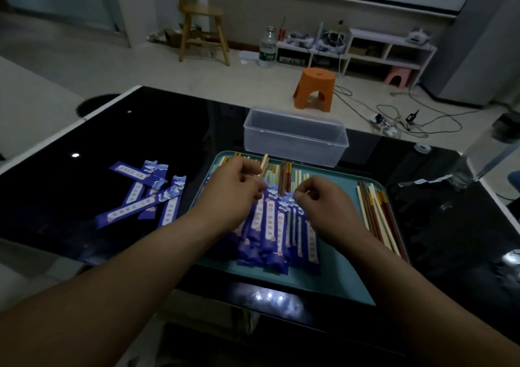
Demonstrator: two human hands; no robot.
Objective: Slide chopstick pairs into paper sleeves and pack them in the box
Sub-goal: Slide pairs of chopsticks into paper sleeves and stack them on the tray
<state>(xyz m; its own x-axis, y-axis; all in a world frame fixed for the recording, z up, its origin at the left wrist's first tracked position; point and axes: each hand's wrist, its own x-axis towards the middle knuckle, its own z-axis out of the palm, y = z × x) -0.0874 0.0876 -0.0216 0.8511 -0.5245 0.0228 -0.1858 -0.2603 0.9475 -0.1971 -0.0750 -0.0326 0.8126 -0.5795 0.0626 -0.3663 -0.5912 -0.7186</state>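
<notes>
Roughly midway, I'd say. Far left, a handful of empty sleeves [140,195] lie loose on the counter [70,197]. Over the teal tray [323,282], the left hand [236,189] is curled round a pale chopstick pair [264,163] poking up past its knuckles. Mid-tray sits a decent pile of sleeved pairs [270,234]. The clear box [295,138] behind looks empty, so no packing yet. The right hand [319,197] has curled fingers, maybe pinching something thin, can't tell. Bare chopsticks [377,214] wait along the tray's right edge.
</notes>
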